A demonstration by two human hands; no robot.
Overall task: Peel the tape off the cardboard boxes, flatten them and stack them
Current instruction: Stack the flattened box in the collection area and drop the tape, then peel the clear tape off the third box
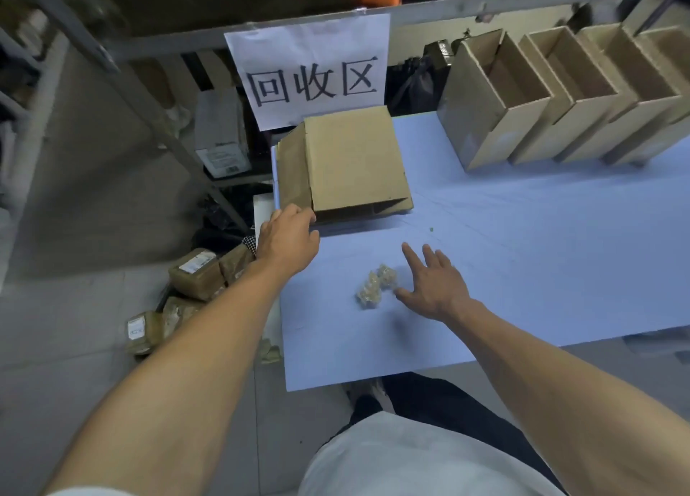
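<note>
While our left hand (pixel 287 236) rests curled fingers against the stack of flattened brown cardboard boxes (pixel 351 167) at the pale blue tabletop's (pixel 522 256) far-left corner, our right hand (pixel 435 284) spreads open beside crumpled clear tape wads (pixel 375 284); we should square the stack's edges.

Single head-worn wide-angle view, aimed forward and steeply down; counter (pixel 522 234) seen close, just beyond left hand (pixel 285 234) and right hand (pixel 435 282).
</note>
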